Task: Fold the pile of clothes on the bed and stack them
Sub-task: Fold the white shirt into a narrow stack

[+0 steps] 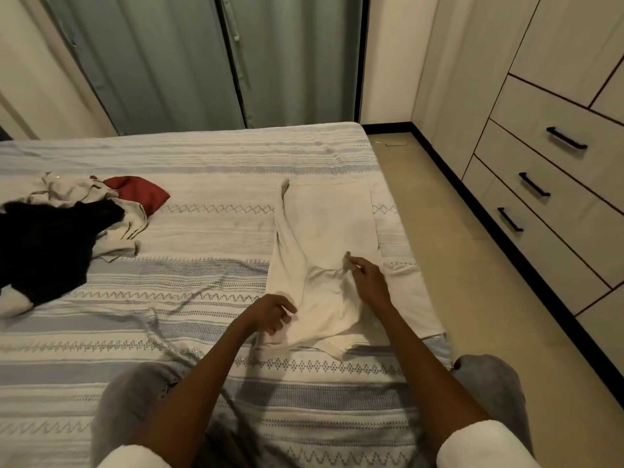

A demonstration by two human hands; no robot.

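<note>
A cream garment (324,238) lies spread lengthwise on the striped bed cover (189,285), near the bed's right edge. My left hand (271,312) hovers over its near left corner with fingers loosely curled, holding nothing that I can see. My right hand (366,280) rests on the garment's middle, and its fingertips seem to pinch a small fold of the cloth. The unfolded pile (64,224) lies at the far left: a black piece, a cream piece and a red piece (140,190).
My knees in grey trousers (135,400) rest on the bed's near part. Right of the bed runs a strip of beige floor (472,265), then a wardrobe with black-handled drawers (553,184). Green curtains (189,62) hang behind the bed.
</note>
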